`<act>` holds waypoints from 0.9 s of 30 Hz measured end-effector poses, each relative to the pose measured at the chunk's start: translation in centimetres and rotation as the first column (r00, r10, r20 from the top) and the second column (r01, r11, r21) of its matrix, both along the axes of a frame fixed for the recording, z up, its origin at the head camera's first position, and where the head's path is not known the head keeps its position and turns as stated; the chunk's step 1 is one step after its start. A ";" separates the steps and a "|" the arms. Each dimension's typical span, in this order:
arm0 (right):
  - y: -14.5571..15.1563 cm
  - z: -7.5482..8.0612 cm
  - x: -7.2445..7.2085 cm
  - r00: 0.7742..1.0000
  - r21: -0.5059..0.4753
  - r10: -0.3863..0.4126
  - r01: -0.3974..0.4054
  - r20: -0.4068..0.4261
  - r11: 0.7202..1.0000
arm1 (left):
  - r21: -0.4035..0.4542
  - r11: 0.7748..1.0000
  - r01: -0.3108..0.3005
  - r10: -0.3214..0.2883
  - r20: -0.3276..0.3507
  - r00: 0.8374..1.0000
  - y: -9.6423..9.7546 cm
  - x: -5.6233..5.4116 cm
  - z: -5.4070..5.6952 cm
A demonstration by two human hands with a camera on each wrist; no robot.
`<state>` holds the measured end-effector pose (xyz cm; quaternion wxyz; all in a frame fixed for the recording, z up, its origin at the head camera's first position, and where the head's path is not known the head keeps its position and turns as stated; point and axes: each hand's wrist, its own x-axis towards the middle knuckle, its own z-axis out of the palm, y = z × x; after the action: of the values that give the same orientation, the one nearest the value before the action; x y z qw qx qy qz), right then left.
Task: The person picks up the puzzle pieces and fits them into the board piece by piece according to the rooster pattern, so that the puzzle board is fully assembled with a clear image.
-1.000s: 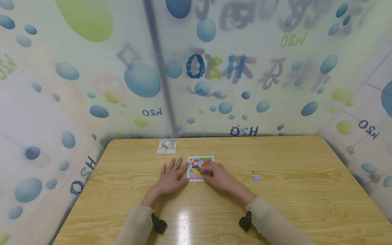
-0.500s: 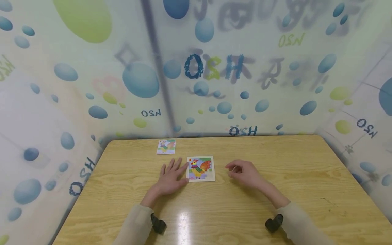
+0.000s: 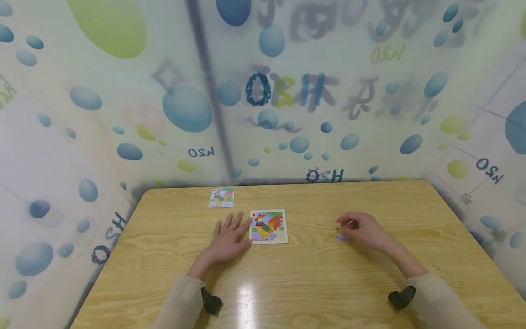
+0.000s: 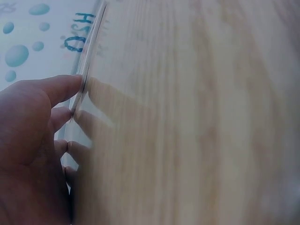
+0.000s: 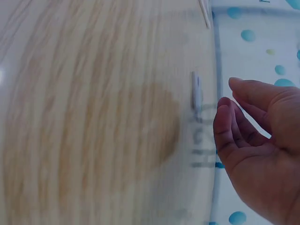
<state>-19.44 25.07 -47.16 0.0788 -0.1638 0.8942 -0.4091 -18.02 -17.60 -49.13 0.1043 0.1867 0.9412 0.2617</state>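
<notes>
A square jigsaw puzzle with a bright rooster lies in a pale frame on the table, its lower right corner showing bare backing. My left hand rests flat to its left, fingers spread, with thumb and index fingertip at the frame's edge. In the left wrist view the left hand lies on the tabletop. Farther right, a loose puzzle piece in purple and green is partly covered by my right hand. The right wrist view shows the right hand with bent fingers apart from the piece, holding nothing.
A rooster picture card lies near the far left of the wooden table. Walls printed with blue and green dots stand close behind the table and at both sides.
My right hand has let go at the puzzle and moved right to the loose piece, uncovering the puzzle's right side. My left hand stays at the frame's left edge.
</notes>
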 end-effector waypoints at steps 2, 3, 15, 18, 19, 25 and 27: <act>0.5 -0.4 -0.1 1.000 0.021 -0.004 0.004 -0.008 1.000 | -0.006 1.000 0.001 -0.001 0.004 1.000 0.0 0.0 0.1; 0.7 -0.5 -0.2 1.000 0.027 -0.005 0.006 -0.011 1.000 | -0.012 1.000 0.001 -0.001 0.010 1.000 0.0 0.0 0.2; 1.6 -1.3 -0.4 0.998 -0.019 0.029 -0.028 0.057 0.999 | -0.044 0.999 0.007 -0.006 0.024 1.000 0.2 -0.2 0.3; 1.5 -1.5 -0.6 0.998 -0.017 0.033 -0.032 0.054 0.999 | -0.048 0.999 0.005 -0.003 0.025 1.000 0.2 -0.2 0.3; 1.5 -1.6 -0.6 0.998 -0.021 0.033 -0.032 0.054 0.999 | -0.046 0.999 0.004 -0.003 0.024 1.000 0.2 -0.2 0.3; 1.3 -1.7 -0.5 0.997 -0.016 0.056 -0.055 0.052 0.998 | -0.042 0.999 -0.004 0.006 0.028 1.000 0.1 -0.1 0.3; 1.3 -1.7 -0.4 0.996 0.000 0.071 -0.071 0.047 0.997 | -0.042 0.999 -0.006 0.007 0.029 1.000 0.0 -0.1 0.3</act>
<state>-19.86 26.40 -48.86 0.1142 -0.1858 0.8862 -0.4088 -18.09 -17.57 -48.81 0.1209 0.1776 0.9454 0.2450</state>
